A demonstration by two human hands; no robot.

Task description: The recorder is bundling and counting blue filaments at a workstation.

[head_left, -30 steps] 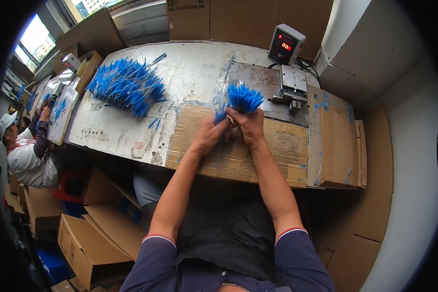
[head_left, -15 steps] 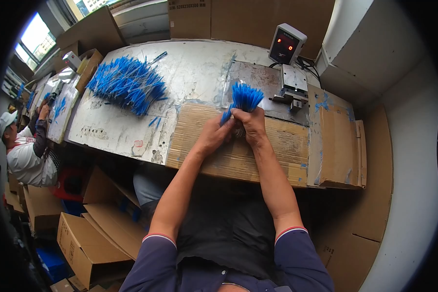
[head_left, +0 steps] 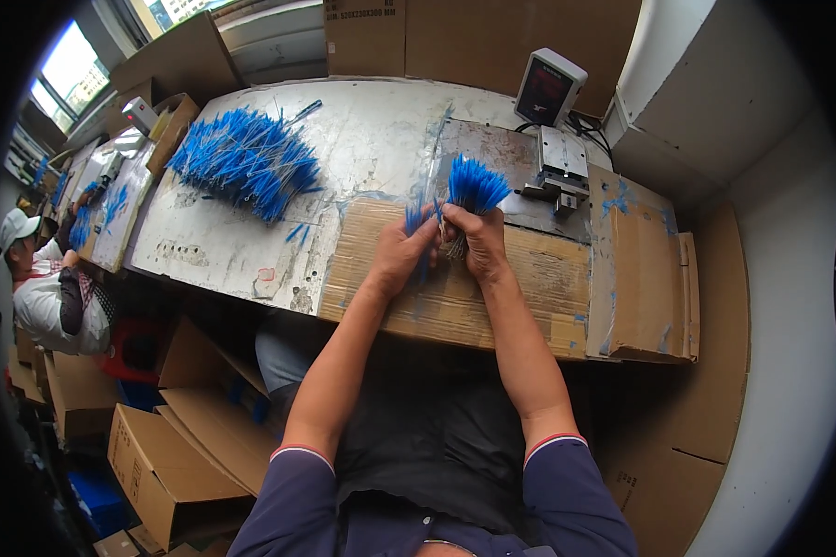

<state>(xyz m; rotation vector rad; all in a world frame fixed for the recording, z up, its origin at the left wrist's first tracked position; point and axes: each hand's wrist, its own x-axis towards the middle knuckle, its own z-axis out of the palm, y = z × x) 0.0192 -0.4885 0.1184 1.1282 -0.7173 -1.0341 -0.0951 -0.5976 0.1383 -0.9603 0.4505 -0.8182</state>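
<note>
My right hand is closed round a thick upright bundle of thin blue-ended strands, their blue tops fanning out above the fist and paler ends showing below. Close beside it on the left, my left hand pinches a smaller bunch of blue strands, smeared by motion. Both hands are above a flat cardboard sheet at the table's near edge. A large loose pile of the same blue strands lies on the white tabletop to the left. I cannot make out exactly what kind of piece they are.
A small metal fixture stands on a metal plate at the right, with a display box behind it. Folded cardboard covers the right end. Open cartons stand on the floor at left, where another person works.
My left hand has moved slightly left, away from the bundle, with a few blue strands in it. The red digits on the display have dimmed. The other person's arms have shifted.
</note>
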